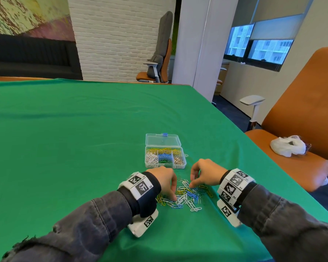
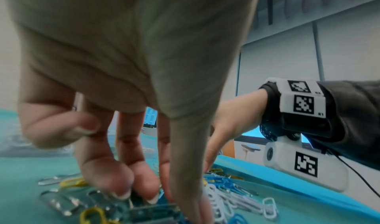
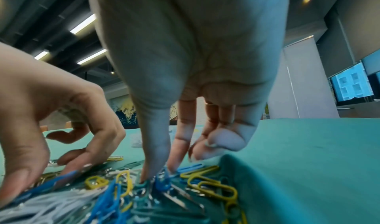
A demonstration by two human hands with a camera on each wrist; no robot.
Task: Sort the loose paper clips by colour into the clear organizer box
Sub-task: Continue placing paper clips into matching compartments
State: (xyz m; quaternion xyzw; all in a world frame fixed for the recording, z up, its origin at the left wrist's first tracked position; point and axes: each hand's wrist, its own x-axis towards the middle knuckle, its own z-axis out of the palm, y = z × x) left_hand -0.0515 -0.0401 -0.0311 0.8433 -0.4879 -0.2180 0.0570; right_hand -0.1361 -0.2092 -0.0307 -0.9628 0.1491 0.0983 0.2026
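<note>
- Head view shows a pile of loose paper clips on the green cloth, right in front of the person.
- The clear organizer box sits open just behind the pile, and its lid lies flat at the back.
- White, yellow, blue, green and silver clips already lie in the box, each colour in its own space.
- The left hand reaches down into the pile with bent fingers. Its thumb and fingertips close in on a dark green clip, but I cannot tell if they have it yet.
- The right hand also points down. Its thumb and first finger pinch at a blue clip that stands up a bit. The other fingers are curled in.
- Clips in the pile are tangled, so I think one pull could drag extra clips of the wrong colour along.
- A clip could also slip out on the way and fall into the wrong space, since the spaces sit so close together.
</note>
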